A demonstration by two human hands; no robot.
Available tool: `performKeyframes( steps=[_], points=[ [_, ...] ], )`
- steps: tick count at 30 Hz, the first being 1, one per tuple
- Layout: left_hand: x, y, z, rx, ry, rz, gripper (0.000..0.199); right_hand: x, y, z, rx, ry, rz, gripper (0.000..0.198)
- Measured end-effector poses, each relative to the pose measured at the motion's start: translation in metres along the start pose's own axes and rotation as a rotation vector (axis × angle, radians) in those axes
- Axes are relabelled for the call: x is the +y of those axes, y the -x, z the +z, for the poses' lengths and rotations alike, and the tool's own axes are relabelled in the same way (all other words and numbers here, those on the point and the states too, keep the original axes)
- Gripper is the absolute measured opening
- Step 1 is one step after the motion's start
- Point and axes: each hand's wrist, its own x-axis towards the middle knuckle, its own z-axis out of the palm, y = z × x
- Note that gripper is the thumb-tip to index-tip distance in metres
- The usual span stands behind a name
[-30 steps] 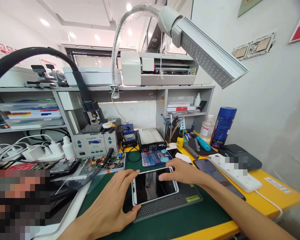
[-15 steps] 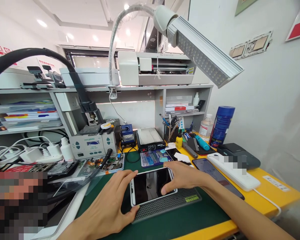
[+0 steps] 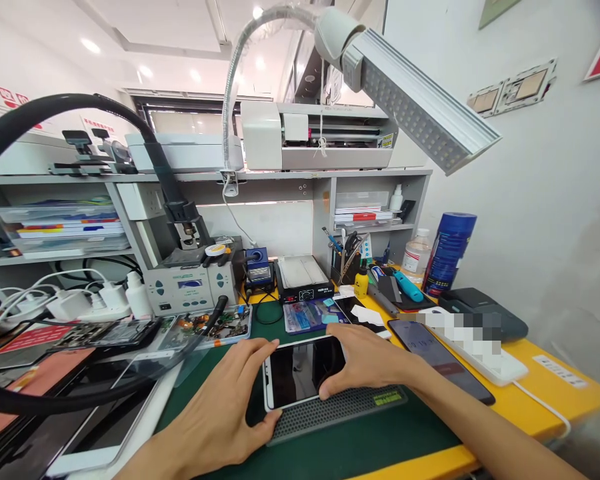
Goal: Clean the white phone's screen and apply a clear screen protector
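A white-framed smartphone [image 3: 303,370] with a dark, glossy screen lies face up on a grey perforated pad [image 3: 330,413]. My left hand [image 3: 230,400] grips its left end, fingers along the top corner and thumb at the bottom corner by the pad. Around the right end of the phone curls my right hand [image 3: 365,360], its thumb at the lower edge and its fingers over the far edge. The phone's right end is partly hidden behind that hand. The green mat [image 3: 370,440] shows beneath the pad.
At the back stand a grey control station [image 3: 193,290] and a black-based heating plate [image 3: 304,280]. A parts tray [image 3: 230,327] sits left of the mat. On the right are another phone [image 3: 440,360], a power strip [image 3: 480,353] and a blue can [image 3: 450,253]. A lamp [image 3: 420,93] hangs above.
The view has shifted slightly, so the surroundings sit a little further right. My right thumb has slid from the screen toward the phone's lower edge. Both hands stay on the phone.
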Motion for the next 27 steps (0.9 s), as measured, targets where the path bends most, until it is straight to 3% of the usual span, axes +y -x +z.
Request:
performKeyframes(
  steps=[10, 19, 27],
  points=[
    [0.001, -0.001, -0.001, 0.01, 0.005, 0.024, 0.074, -0.004, -0.006, 0.01, 0.163, 0.07, 0.018, 0.065],
    [0.002, 0.001, -0.002, -0.002, 0.022, 0.031, 0.074, -0.002, -0.013, 0.012, 0.162, -0.044, -0.011, 0.062],
    [0.002, 0.0, -0.002, -0.003, 0.021, 0.032, 0.074, -0.006, -0.017, 0.017, 0.264, 0.044, 0.009, 0.064]
  ],
)
